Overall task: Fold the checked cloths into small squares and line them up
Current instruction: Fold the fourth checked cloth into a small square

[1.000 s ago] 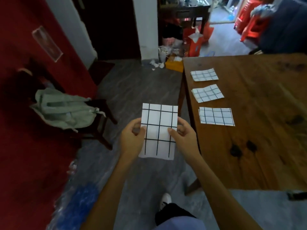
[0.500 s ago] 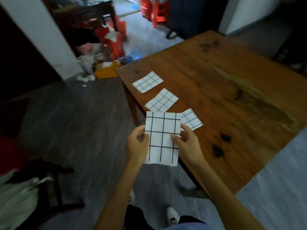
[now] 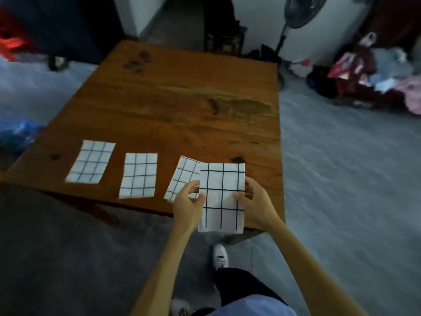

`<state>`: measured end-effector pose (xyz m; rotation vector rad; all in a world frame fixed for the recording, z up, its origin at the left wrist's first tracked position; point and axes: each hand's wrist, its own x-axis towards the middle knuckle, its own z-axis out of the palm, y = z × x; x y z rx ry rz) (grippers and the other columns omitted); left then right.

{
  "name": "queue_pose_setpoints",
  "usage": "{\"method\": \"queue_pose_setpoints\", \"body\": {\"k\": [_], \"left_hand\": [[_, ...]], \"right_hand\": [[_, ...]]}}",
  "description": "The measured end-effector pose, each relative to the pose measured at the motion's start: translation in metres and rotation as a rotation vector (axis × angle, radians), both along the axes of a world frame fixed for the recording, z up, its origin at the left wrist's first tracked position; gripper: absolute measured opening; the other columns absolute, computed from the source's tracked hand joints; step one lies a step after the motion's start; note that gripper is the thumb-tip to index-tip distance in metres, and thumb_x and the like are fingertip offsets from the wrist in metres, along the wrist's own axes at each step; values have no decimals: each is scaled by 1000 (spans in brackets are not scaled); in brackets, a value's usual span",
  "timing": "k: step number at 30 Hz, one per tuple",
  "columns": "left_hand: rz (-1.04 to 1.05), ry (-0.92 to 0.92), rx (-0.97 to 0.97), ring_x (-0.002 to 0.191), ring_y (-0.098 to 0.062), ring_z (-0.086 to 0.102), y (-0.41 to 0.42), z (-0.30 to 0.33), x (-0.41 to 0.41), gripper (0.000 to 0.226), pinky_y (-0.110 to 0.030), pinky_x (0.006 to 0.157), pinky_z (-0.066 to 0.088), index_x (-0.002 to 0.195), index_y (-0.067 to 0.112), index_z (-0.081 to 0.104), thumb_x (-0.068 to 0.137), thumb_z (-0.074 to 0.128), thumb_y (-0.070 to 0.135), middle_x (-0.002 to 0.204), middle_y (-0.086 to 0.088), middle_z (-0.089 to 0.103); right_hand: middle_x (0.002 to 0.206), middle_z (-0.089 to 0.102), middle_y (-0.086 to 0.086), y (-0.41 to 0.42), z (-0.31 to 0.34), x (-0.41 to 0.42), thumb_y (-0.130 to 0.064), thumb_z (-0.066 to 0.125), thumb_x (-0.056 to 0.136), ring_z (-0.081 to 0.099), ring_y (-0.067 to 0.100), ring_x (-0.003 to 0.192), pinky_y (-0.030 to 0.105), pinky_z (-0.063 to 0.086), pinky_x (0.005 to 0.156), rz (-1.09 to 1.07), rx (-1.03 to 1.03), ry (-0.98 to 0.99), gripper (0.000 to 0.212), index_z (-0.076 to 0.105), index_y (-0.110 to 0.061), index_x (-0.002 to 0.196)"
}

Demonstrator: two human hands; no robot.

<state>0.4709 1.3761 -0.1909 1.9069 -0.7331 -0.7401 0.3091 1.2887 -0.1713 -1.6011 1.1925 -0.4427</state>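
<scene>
A: Where is the cloth being worked on?

B: The held checked cloth [image 3: 222, 197] is up in the air over the near edge of the wooden table [image 3: 182, 106], close to the table's near right corner. Both hands have it: the left hand [image 3: 188, 207] pinches its left edge with thumb on top, and the right hand [image 3: 257, 201] grips its right edge the same way. It is folded to a rectangle, long side running away from the person.

A: And the others?

B: Three folded cloths lie flat along the table's near edge in a row. The left folded cloth [image 3: 91, 161] is toward the table's near left corner, the middle folded cloth [image 3: 139, 175] is beside it with a gap between, and the right folded cloth [image 3: 183, 176] is partly hidden behind the held one and the left hand.

A: Anything around the table?

B: A standing fan [image 3: 296, 12] beyond its far right corner, and a heap of clothes [image 3: 376, 71] on the floor to its right. A white shoe [image 3: 219, 256] shows below its near edge.
</scene>
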Motion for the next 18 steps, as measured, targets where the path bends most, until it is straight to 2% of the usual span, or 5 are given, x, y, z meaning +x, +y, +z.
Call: {"method": "queue_pose_setpoints", "body": {"k": [2, 5, 10, 15, 18], "left_hand": [[-66, 11, 29, 111, -11, 55, -15, -6, -3, 40, -13, 81, 45, 129, 16, 55, 90, 62, 10, 126, -1, 59], [-147, 3, 70, 107, -12, 57, -40, -14, -5, 40, -23, 88, 48, 129, 14, 55, 90, 62, 10, 125, -3, 60], [-250, -56, 197, 97, -3, 52, -84, -37, 0, 42, -8, 72, 40, 128, 18, 55, 88, 65, 11, 122, 0, 61], [-244, -66, 331, 86, -1, 55, -127, -71, 5, 45, -9, 64, 39, 132, 19, 51, 89, 65, 16, 126, -1, 58], [-225, -92, 399, 91, -5, 55, -132, -80, 2, 44, -9, 64, 39, 131, 17, 52, 89, 64, 15, 125, -1, 59]], "right_hand": [[110, 66, -15, -8, -7, -5, -18, 63, 91, 62, -4, 97, 15, 52, 76, -63, 1, 12, 35, 56, -24, 126], [111, 64, -18, -26, -24, -9, -19, 62, 92, 60, -1, 101, 17, 50, 80, -158, 39, 6, 37, 56, -24, 128], [113, 64, -13, -62, -63, -11, -19, 61, 93, 62, 6, 104, 15, 48, 68, -230, 150, 37, 37, 55, -24, 129], [124, 58, -2, -82, -107, -16, -24, 65, 91, 56, 10, 108, 20, 44, 84, -265, 140, 266, 52, 45, -19, 139], [127, 54, -2, -84, -113, -15, -25, 64, 92, 53, 8, 104, 21, 42, 82, -271, 103, 339, 53, 45, -20, 141]]}}
